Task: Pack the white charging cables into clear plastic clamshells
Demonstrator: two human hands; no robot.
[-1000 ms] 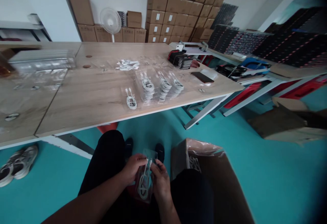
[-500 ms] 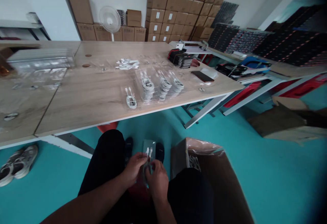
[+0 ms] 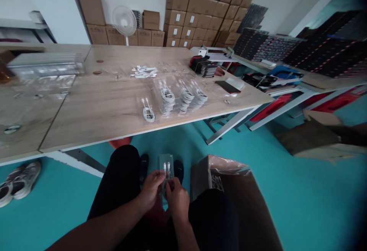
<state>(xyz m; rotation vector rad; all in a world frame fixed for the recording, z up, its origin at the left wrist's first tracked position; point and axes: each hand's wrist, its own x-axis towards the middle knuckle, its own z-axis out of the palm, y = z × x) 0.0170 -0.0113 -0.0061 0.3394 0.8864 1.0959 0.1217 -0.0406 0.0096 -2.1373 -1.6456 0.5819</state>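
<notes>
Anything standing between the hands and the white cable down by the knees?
Nothing visible does. The left hand holds the clear tray, and the right hand is at the white cable there; the fingers hide part of its coil.

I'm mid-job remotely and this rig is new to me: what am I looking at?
No machine, just a person: one camera, worn on the head, looks forward and down. The bare left hand grips a clear tray with a white cable in it; the right hand appears to touch the cable. On the table are stacks of packed cables, one packed cable to their left and a dark slab to their right. An open carton stands by the right knee.
</notes>
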